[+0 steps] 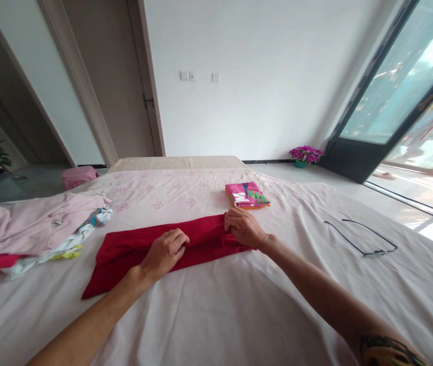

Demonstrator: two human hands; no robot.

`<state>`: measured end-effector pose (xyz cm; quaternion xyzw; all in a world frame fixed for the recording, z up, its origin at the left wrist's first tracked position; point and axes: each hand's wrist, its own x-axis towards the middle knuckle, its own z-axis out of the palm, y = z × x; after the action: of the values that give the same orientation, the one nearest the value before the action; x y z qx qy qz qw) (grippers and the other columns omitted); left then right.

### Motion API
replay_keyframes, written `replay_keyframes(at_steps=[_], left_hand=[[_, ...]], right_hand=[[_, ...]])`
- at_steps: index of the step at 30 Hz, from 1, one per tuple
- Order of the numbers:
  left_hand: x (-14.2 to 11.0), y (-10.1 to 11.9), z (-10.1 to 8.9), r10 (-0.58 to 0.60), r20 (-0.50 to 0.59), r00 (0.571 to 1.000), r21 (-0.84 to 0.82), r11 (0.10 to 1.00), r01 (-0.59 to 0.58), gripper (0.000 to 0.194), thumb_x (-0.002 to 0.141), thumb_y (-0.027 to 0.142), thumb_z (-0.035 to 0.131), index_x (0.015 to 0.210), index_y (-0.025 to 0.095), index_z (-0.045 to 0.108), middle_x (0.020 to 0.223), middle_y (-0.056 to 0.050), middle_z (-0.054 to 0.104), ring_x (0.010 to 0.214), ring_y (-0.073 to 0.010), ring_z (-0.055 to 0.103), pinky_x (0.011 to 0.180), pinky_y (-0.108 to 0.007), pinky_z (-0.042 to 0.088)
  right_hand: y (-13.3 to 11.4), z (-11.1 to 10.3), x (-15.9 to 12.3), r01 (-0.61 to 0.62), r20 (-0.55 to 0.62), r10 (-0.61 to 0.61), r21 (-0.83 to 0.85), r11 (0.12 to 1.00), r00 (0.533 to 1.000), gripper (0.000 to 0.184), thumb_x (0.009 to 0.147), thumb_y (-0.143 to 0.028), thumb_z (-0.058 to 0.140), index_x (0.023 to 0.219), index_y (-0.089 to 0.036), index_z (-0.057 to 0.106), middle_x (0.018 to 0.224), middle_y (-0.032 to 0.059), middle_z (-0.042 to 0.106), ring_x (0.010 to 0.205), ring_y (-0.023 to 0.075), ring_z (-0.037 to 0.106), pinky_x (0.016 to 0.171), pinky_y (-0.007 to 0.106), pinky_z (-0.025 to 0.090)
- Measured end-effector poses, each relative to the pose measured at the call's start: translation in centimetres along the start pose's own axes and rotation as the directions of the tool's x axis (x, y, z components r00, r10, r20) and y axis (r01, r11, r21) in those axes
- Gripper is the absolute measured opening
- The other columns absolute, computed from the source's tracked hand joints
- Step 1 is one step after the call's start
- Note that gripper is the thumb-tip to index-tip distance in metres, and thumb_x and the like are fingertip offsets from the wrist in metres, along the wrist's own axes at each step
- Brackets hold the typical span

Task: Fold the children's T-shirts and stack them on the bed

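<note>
A dark red garment [201, 227] lies across the cloth in front of me, folded into a long strip; its exact kind does not show. My left hand [166, 251] is closed on its middle, fingers curled and thumb pressed toward them. At the strip's right end, my right hand [243, 226] pinches the upper edge, and the fabric bunches beside the fingers. Just beyond that hand sits a folded pink garment [247, 194] with a green and white print, on top of something orange.
A heap of clothes [33, 226], pale pink on top, lies at the left. Eyeglasses [376, 251] rest at the right on the pale bedsheet [296, 305]. Beyond are a pink stool [79, 176], purple flowers [306, 154] and a glass door [387, 91].
</note>
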<state>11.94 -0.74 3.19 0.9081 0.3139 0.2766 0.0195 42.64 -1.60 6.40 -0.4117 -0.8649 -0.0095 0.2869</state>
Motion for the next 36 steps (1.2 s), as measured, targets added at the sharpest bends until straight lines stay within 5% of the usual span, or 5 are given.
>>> replay_keyframes(at_steps=[5, 11, 19, 32, 36], left_hand=[[-2.7, -1.1, -1.6, 0.017, 0.022, 1.000, -0.067, 0.998, -0.016, 0.032, 0.088, 0.006, 0.047, 0.114, 0.025, 0.054, 0.111, -0.002, 0.063, 0.107, -0.0161, 0.060, 0.096, -0.031, 0.048], [-7.0, -4.7, -6.4, -0.208, -0.067, 0.976, 0.318, 0.922, 0.219, 0.031, 0.081, 0.014, 0.056, 0.111, 0.023, 0.055, 0.111, -0.006, 0.064, 0.104, -0.0244, 0.061, 0.092, -0.039, 0.046], [-11.4, -9.1, -8.5, -0.396, -0.046, 0.917, 0.446, 0.814, 0.373, 0.015, 0.082, 0.013, 0.048, 0.089, 0.022, 0.057, 0.089, -0.003, 0.067, 0.084, -0.0205, 0.064, 0.080, -0.033, 0.045], [-14.5, -8.1, -9.6, -0.303, 0.112, 0.946, 0.300, 0.918, 0.259, 0.018, 0.081, 0.014, 0.047, 0.086, 0.024, 0.061, 0.090, -0.001, 0.066, 0.088, -0.0204, 0.063, 0.084, -0.034, 0.043], [-13.5, -7.4, -10.2, -0.382, 0.151, 0.912, 0.366, 0.878, 0.307, 0.018, 0.074, 0.017, 0.053, 0.086, 0.026, 0.064, 0.090, 0.000, 0.068, 0.088, -0.0232, 0.064, 0.083, -0.037, 0.044]], right_hand=[[-1.6, -0.3, -2.3, -0.065, 0.085, 0.061, 0.043, 0.997, 0.994, 0.029, 0.066, -0.001, 0.047, 0.080, -0.021, 0.063, 0.085, 0.0016, 0.065, 0.082, 0.0180, 0.056, 0.081, 0.030, 0.042], [-4.7, 0.3, -1.8, -0.144, 0.115, 0.162, -0.149, 0.978, 0.980, 0.026, 0.080, -0.028, 0.064, 0.105, -0.022, 0.061, 0.104, 0.0070, 0.063, 0.096, 0.0237, 0.052, 0.085, 0.034, 0.039], [-2.8, 2.1, -0.6, -0.117, 0.061, 0.133, -0.224, 0.967, 0.989, 0.027, 0.074, -0.004, 0.052, 0.093, -0.020, 0.064, 0.092, 0.0051, 0.060, 0.089, 0.0192, 0.051, 0.078, 0.030, 0.036], [-3.2, 0.6, -4.3, 0.015, 0.225, -0.003, -0.049, 0.999, 0.974, 0.038, 0.061, 0.000, 0.046, 0.087, -0.021, 0.063, 0.087, 0.0031, 0.062, 0.083, 0.0183, 0.053, 0.077, 0.030, 0.040], [-2.8, -1.3, -4.2, -0.186, 0.244, 0.158, 0.095, 0.978, 0.957, 0.040, 0.060, -0.003, 0.045, 0.090, -0.022, 0.063, 0.087, -0.0002, 0.066, 0.079, 0.0160, 0.058, 0.074, 0.027, 0.042]])
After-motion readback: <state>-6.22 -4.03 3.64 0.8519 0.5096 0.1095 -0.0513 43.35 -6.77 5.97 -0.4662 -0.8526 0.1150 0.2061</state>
